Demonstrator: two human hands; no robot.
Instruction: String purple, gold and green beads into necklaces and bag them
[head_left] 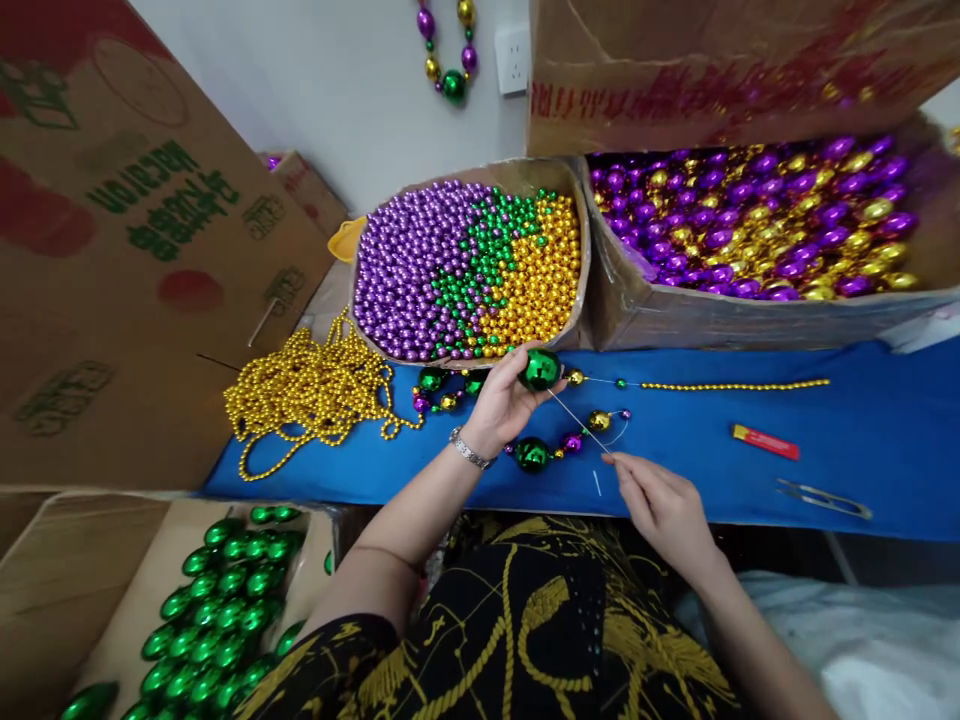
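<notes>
My left hand [501, 402] holds a large green bead [540, 369] just above the blue table cover [862, 430], in front of the round-bead box. My right hand [660, 505] pinches the end of a thin needle or thread [579, 421] that runs up to that green bead. Around the hands lies a partly strung strand: a green bead [532, 454], a small purple bead [572, 442], gold beads [598, 420] and a line of tiny gold beads [735, 385] stretching right.
A box of small purple, green and gold round beads [469, 270] stands behind; a box of purple and gold oval beads [750, 215] is at right. Gold bead strings [311, 390] are piled left. A red lighter [765, 441] and snips [823, 497] lie right. Green beads fill a box [225, 610] at lower left.
</notes>
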